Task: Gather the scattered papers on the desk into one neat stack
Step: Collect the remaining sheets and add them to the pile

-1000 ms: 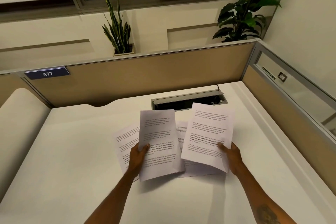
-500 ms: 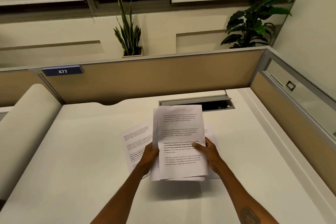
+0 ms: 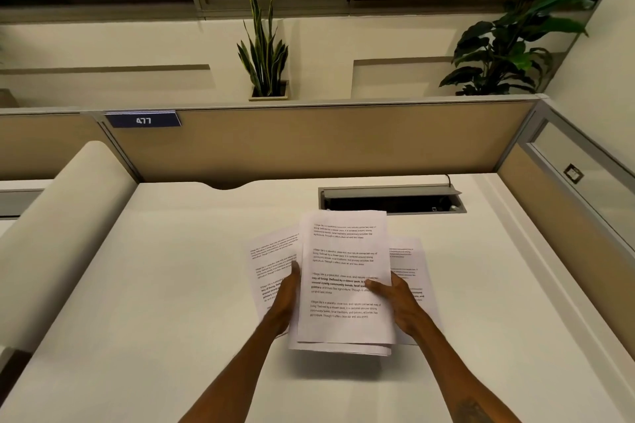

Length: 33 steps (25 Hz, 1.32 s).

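Note:
A small stack of printed white papers (image 3: 343,251) is held a little above the white desk (image 3: 154,285), its edges roughly lined up. My left hand (image 3: 287,299) grips the stack's left edge. My right hand (image 3: 395,299) grips its right edge, thumb on the top sheet. Under the stack, one printed sheet (image 3: 271,257) lies flat on the desk, sticking out to the left. Another sheet (image 3: 409,257) lies flat, sticking out to the right.
An open cable tray (image 3: 391,199) is set into the desk just beyond the papers. Tan partition panels (image 3: 309,144) close off the back and right sides. A curved cream panel (image 3: 65,216) stands at the left. Potted plants sit behind the partition.
One second ago each hand held a separate sheet. The two sheets were brought together into one stack, which both hands now hold by its sides.

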Available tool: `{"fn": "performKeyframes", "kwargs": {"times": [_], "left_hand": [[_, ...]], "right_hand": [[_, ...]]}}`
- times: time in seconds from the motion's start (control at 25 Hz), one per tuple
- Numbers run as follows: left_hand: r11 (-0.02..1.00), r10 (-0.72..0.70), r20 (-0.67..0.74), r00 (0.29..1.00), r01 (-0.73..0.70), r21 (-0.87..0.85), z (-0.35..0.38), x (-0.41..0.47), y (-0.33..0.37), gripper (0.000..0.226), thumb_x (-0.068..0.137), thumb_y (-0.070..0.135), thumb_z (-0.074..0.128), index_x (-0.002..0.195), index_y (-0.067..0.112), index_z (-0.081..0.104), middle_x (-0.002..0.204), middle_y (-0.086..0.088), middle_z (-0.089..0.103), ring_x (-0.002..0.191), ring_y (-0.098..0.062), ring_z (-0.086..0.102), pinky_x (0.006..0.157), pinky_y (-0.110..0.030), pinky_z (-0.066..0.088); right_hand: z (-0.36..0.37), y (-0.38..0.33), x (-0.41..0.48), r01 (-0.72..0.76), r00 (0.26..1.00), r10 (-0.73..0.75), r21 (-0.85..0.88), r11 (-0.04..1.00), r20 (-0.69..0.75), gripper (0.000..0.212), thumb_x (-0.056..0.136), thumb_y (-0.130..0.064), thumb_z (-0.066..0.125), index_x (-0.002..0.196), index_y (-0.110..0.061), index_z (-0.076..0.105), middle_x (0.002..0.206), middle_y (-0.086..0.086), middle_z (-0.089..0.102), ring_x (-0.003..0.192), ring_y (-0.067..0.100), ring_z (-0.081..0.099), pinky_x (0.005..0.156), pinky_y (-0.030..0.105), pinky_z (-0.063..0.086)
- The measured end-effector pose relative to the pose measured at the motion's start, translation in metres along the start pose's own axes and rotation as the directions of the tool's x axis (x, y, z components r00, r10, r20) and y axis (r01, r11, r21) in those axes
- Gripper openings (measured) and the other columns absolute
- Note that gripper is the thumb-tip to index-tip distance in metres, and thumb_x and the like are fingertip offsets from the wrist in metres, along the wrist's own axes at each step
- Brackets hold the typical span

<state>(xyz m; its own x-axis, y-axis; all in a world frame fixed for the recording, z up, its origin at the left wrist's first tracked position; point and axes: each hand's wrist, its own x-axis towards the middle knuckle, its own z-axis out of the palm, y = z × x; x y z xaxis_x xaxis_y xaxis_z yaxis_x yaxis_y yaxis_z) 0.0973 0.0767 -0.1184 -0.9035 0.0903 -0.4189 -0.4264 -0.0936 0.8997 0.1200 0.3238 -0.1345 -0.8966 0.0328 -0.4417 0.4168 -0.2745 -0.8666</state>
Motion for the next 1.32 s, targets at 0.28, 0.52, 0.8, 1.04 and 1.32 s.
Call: {"fn": "performKeyframes", "kwargs": {"times": [0.28,0.52,0.8,1.04,1.32], "left_hand": [[0.985,0.098,0.061,0.993,-0.105,0.134,-0.021,0.013,0.006,0.027,0.092,0.023,0.073,0.116,0.012,0.071,0.11,-0.01,0.08,0.097,-0.032,0.078,0.083,-0.046,0.065],[0.977,0.169,0.049,0.984,-0.173,0.123,-0.05,0.017,0.019,0.024,0.092,0.013,0.071,0.117,0.012,0.073,0.11,0.001,0.079,0.097,-0.019,0.076,0.084,-0.033,0.064],[0.975,0.172,0.038,0.984,-0.176,0.135,-0.072,0.012,0.02,0.041,0.084,0.007,0.08,0.123,0.008,0.07,0.116,-0.005,0.078,0.104,-0.024,0.075,0.086,-0.035,0.065],[0.972,0.18,0.05,0.982,-0.185,0.141,-0.072,0.012,0.01,0.025,0.095,0.009,0.068,0.119,0.013,0.07,0.117,-0.006,0.075,0.106,-0.025,0.072,0.086,-0.031,0.064],[0.982,0.159,-0.009,0.987,-0.158,0.105,-0.057,0.025,0.023,0.03,0.096,0.017,0.068,0.115,-0.005,0.069,0.11,-0.018,0.078,0.098,-0.044,0.074,0.088,-0.057,0.061]], "right_hand": [[0.03,-0.006,0.008,0.119,0.992,-0.122,-0.071,0.99,-0.044,0.046,0.082,-0.004,0.077,0.126,-0.009,0.061,0.116,0.012,0.075,0.101,0.035,0.074,0.087,0.054,0.06],[0.058,-0.024,0.022,0.196,0.979,-0.203,-0.151,0.969,-0.032,0.031,0.084,-0.005,0.076,0.113,-0.013,0.069,0.109,0.007,0.076,0.096,0.025,0.072,0.077,0.03,0.062],[0.08,-0.012,0.019,0.218,0.976,-0.214,-0.252,0.943,0.041,0.036,0.085,-0.007,0.076,0.115,-0.023,0.065,0.104,-0.01,0.074,0.092,0.007,0.072,0.068,0.016,0.059],[0.088,-0.012,0.019,0.225,0.972,-0.236,-0.276,0.935,-0.009,0.026,0.091,-0.015,0.07,0.116,-0.022,0.065,0.105,-0.002,0.074,0.094,0.012,0.07,0.068,0.016,0.06],[0.079,-0.028,0.023,0.235,0.967,-0.253,-0.246,0.94,-0.042,0.023,0.097,-0.023,0.063,0.119,-0.019,0.063,0.113,0.0,0.073,0.098,0.022,0.073,0.075,0.028,0.063]]}}
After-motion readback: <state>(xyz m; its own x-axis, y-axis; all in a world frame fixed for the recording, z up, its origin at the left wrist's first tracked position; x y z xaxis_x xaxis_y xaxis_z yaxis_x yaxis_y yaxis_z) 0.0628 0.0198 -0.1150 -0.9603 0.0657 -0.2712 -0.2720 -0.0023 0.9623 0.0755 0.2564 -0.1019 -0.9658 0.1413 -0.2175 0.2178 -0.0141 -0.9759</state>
